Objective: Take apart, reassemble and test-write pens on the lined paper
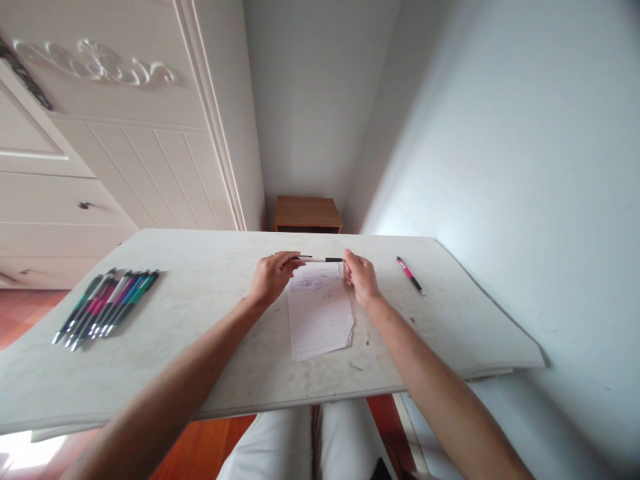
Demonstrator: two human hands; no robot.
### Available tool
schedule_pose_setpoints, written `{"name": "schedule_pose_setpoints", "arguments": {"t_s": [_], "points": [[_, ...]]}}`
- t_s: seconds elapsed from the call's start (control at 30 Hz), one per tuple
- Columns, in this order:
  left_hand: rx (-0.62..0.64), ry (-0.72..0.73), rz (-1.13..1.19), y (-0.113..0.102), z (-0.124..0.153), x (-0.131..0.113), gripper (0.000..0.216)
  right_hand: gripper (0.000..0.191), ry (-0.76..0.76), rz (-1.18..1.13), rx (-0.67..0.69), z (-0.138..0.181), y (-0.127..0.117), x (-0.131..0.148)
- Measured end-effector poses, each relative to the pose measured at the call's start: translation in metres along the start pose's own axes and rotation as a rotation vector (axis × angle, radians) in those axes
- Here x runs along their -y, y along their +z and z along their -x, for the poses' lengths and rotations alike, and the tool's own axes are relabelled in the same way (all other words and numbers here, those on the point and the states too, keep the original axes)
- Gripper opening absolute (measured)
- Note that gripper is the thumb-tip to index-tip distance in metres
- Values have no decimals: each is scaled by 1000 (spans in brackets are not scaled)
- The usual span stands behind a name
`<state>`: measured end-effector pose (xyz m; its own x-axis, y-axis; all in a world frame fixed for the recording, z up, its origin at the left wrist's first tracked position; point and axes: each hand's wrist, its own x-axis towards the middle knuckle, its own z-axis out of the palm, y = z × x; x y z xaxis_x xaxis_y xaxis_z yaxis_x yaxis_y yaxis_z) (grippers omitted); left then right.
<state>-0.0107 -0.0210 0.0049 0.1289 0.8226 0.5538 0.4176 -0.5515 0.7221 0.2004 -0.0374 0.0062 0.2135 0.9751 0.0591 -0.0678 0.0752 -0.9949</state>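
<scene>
Both my hands hold one white and black pen [320, 259] level above the far end of a lined paper sheet [320, 313]. My left hand [273, 277] pinches the pen's left end, fingers closed. My right hand [361, 277] grips its right end, fingers closed. The sheet lies flat on the white table [210, 320], with faint scribbles near its top and a torn right edge.
A row of several pens [107, 303] in green, pink and white lies at the table's left. A single pink pen [411, 275] lies to the right. A white cabinet [100, 153] stands left, a small wooden stand [307, 213] behind the table, a wall right.
</scene>
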Motion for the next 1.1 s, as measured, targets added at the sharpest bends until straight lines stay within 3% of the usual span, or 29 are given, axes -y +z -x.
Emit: {"name": "schedule_pose_setpoints", "arguments": {"t_s": [0.37,0.6,0.77,0.83,0.97,1.1], "points": [[75,85,-133,-4,0,-1,24,57,-68,39,28,0,-1,-2],[72,-111,-29,0,2,-6,54,56,-64,-10,36,-1,1,-3],[72,-123,184,4,3,-8,39,55,-48,-88,-14,-4,-2,-2],[40,-91,153,5,2,-8,42,55,-44,-91,-32,-4,-2,-2],[-13,-29,89,7,-1,-3,27,55,-35,-86,-35,-5,-3,0],[8,-97,132,6,-3,1,22,54,-26,-87,-34,-4,-2,0]]}}
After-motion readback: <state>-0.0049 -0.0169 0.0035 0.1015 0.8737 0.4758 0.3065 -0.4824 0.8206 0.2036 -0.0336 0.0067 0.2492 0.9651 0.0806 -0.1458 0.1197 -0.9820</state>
